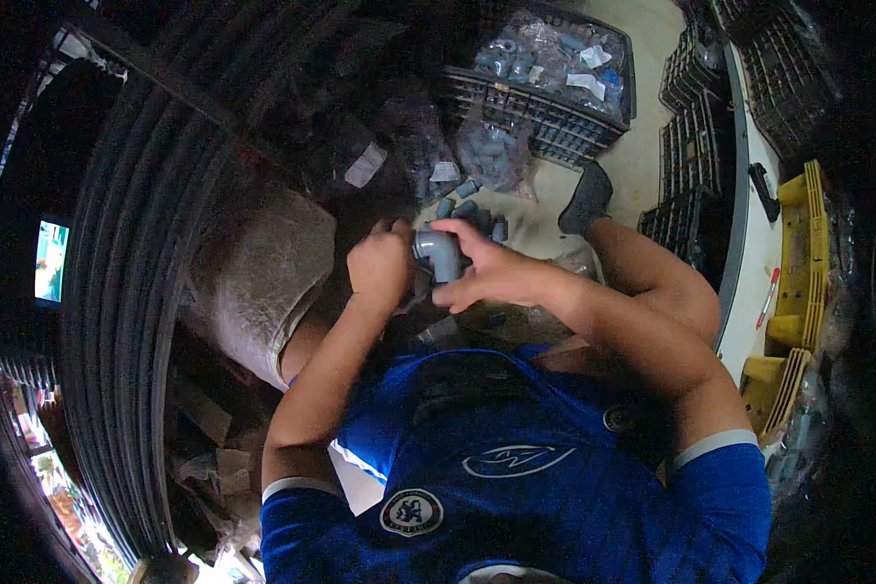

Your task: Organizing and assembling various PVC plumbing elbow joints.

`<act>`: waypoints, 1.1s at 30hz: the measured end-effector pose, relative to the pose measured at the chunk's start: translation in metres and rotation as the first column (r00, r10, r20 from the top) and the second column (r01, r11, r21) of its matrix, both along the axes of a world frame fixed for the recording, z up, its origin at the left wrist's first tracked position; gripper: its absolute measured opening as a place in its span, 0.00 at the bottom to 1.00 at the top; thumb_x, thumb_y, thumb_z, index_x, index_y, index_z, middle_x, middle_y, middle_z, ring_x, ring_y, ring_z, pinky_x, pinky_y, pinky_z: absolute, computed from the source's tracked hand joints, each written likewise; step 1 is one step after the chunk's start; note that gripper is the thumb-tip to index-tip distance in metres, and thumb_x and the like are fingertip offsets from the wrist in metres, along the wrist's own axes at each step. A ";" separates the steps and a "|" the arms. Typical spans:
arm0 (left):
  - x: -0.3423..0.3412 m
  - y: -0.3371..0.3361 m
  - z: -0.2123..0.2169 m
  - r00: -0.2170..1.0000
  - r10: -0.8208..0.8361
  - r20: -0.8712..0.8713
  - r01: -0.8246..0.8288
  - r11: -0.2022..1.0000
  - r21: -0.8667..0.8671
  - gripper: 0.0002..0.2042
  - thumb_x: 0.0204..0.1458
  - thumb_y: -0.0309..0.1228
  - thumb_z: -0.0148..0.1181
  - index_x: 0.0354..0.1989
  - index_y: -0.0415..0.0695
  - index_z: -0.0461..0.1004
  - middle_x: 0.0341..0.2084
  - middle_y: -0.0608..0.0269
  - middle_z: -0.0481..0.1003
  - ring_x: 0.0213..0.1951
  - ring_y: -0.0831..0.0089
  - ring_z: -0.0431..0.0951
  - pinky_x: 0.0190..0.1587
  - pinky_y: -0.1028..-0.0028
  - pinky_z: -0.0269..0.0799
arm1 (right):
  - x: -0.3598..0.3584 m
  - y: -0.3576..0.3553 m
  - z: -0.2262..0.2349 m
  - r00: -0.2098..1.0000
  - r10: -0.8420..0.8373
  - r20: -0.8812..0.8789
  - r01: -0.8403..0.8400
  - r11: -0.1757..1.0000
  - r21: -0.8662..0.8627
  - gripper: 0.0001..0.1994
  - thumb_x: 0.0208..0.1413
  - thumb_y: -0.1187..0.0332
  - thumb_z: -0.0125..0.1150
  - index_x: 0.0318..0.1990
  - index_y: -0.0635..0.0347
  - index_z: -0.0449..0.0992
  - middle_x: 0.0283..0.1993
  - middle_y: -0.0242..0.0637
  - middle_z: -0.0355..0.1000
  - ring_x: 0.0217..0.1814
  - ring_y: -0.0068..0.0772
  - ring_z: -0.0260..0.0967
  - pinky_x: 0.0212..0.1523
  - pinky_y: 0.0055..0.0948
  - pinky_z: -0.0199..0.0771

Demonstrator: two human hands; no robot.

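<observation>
A grey plastic elbow pipe fitting [443, 255] is held in front of my body. My right hand [487, 270] grips it from the right, with fingers over its top and the thumb low by its downward end. On the other side, my left hand [381, 263] is closed in a fist against the elbow's left mouth; whatever its fingers hold is hidden. Just beyond my hands, several small grey pipe fittings [465, 208] lie loose on the floor. A clear plastic bag of fittings [493, 154] rests behind them.
A black crate [530, 112] full of bagged fittings stands ahead. Stacked dark crates [691, 146] and yellow bins [803, 253] line the right. Long dark pipes [136, 263] run along the left, near a pale sack [253, 258]. My bent leg [662, 277] lies to the right.
</observation>
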State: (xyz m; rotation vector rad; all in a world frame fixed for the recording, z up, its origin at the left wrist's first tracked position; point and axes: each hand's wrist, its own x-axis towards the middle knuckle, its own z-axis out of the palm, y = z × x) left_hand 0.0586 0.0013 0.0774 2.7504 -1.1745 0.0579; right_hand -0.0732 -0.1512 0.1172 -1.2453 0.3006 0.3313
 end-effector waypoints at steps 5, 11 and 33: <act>-0.017 -0.024 0.035 0.983 -0.097 -0.157 0.118 0.984 0.132 0.10 0.41 0.35 0.64 0.32 0.46 0.79 0.27 0.50 0.79 0.30 0.54 0.82 0.32 0.59 0.78 | 0.005 -0.009 -0.038 0.991 -0.017 -0.133 0.041 0.982 0.183 0.09 0.50 0.72 0.64 0.37 0.60 0.72 0.25 0.31 0.69 0.23 0.24 0.69 0.25 0.30 0.73; -0.007 -0.028 0.043 0.915 -0.175 -0.362 0.220 0.972 0.085 0.12 0.39 0.32 0.67 0.33 0.40 0.79 0.29 0.50 0.80 0.31 0.54 0.82 0.36 0.61 0.77 | 0.002 -0.011 -0.023 1.000 0.002 -0.031 -0.015 0.911 -0.412 0.09 0.46 0.74 0.61 0.37 0.60 0.72 0.27 0.38 0.70 0.25 0.32 0.71 0.28 0.36 0.72; -0.008 -0.001 0.056 0.608 -0.360 -0.708 0.333 0.925 -0.184 0.15 0.44 0.32 0.70 0.40 0.42 0.75 0.33 0.56 0.78 0.35 0.58 0.78 0.39 0.63 0.73 | 0.007 -0.028 0.011 0.849 0.369 0.379 0.224 0.398 -0.890 0.10 0.44 0.69 0.65 0.35 0.58 0.75 0.40 0.42 0.74 0.43 0.48 0.74 0.43 0.40 0.75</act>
